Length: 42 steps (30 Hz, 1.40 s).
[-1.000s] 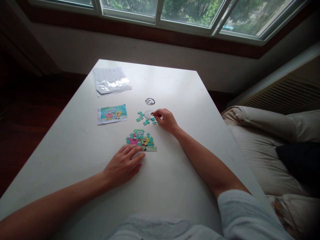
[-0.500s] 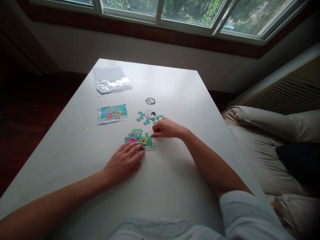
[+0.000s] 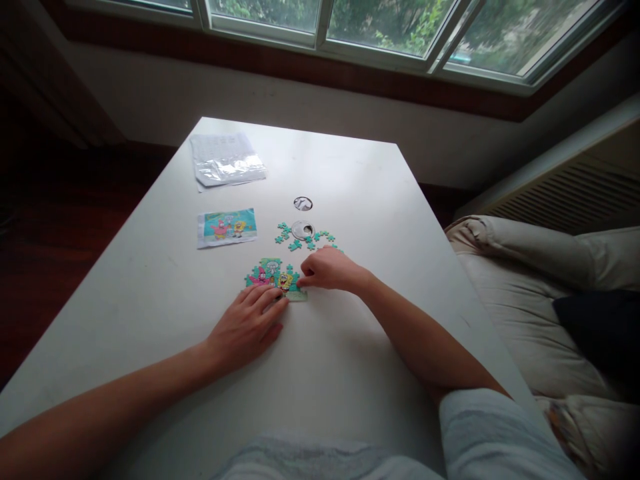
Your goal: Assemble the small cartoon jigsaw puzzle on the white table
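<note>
jigsaw (image 3: 274, 273) lies partly under outstretched left hand (image 3: 254, 320), right hand (image 3: 327, 268) curled at its edge, hold unclear.

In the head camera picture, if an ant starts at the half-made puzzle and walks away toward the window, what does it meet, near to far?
Half-made puzzle → loose green pieces → dark-rimmed circle → far table edge → wall → window.

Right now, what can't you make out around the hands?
All in the head view:
- Puzzle's near left part: covered by the left hand.
- Whether the right hand grips a piece: its curled shape hides that.
- Writing on the sheet: too small.
- Sofa's far side: cut off by the right edge.
</note>
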Tool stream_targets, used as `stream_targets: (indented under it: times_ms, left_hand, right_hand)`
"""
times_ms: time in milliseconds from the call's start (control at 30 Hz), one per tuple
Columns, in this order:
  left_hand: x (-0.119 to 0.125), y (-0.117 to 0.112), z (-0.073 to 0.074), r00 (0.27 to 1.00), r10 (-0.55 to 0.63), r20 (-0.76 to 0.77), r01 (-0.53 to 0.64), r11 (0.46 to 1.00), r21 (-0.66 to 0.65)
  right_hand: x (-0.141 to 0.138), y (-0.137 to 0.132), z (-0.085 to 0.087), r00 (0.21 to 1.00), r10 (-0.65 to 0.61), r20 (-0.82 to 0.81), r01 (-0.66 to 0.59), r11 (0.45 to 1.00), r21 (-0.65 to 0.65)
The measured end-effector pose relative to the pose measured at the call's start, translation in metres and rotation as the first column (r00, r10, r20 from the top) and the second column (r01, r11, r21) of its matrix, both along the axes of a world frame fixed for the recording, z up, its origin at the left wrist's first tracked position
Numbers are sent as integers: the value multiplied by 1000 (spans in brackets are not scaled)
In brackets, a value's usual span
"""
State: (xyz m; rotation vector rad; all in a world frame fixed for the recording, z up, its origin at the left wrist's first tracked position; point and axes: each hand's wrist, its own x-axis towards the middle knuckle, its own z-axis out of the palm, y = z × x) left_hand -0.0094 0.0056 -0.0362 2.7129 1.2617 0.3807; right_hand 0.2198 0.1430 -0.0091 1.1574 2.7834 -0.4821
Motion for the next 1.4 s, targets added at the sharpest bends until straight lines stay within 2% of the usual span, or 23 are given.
stream_targets:
  times_ms: [267,367,433,533,633,700,933,1133,1400]
  left_hand:
    - [-1,2,-4,1000,-11,-19,10,1000,-16]
    - [-2,4,-5,999,-40,-30,40,999,-21]
    - [-2,5,-4,998,-45,-43,44,999,-29]
    - [-3,7,-3,997,-53,-58,51,998,-42]
    - [-3,10,-3,996,-59,-62,56,997,-43]
    - [-3,12,-3,997,-53,-60,51,998,-38]
    - [-1,25,2,995,-34,-99,34,999,-4]
    - [16,41,7,989,-18,-147,23,999,29]
    - [21,40,0,997,-6,-79,9,999,34]
  right_hand:
    - [-11,-3,-9,991,20,-135,-18,1000,10]
    - [-3,9,-3,959,-63,-278,45,997,-69]
    - [10,22,3,889,-230,-396,210,973,-94]
    - [33,43,10,749,-398,-529,404,908,-110]
    - [51,60,8,645,-467,-605,480,863,-154]
    - [58,66,2,604,-487,-631,493,850,-185]
    - [72,63,-25,617,-509,-600,506,841,-193]
    - [75,52,-47,539,-535,-651,583,794,-170]
    - [67,52,-56,528,-506,-682,596,793,-127]
